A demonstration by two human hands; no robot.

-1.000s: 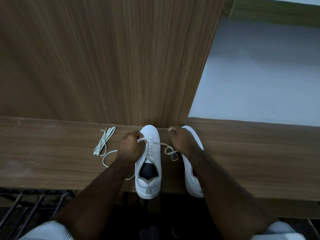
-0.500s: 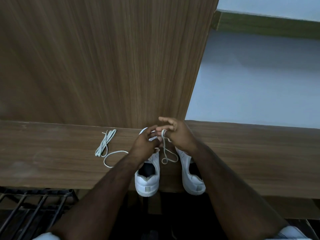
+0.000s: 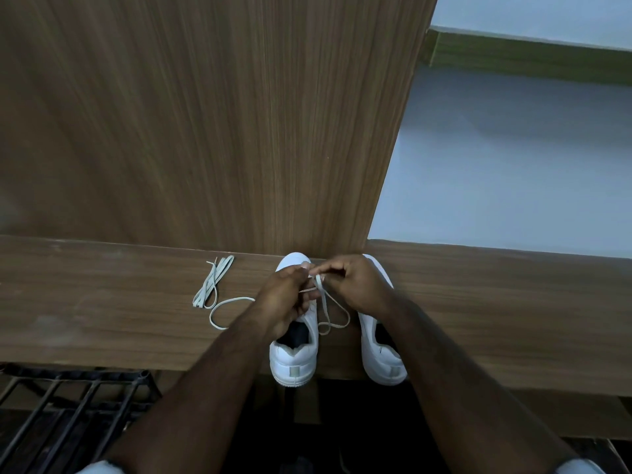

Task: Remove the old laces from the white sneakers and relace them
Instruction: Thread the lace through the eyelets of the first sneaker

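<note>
Hands — left hand (image 3: 289, 295), right hand (image 3: 355, 285) — pinch lace (image 3: 337, 314).

The person's forearms are bare from the lower edge of the view up to the left hand (image 3: 285, 297) and the right hand (image 3: 355, 285), neither wrist carries a watch or band, and a patch of pale grey-white clothing shows at each bottom corner.

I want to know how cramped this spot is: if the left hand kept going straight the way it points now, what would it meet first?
Probably the right hand, fingertip to fingertip with the left hand over the lace; depth is unclear.
</note>
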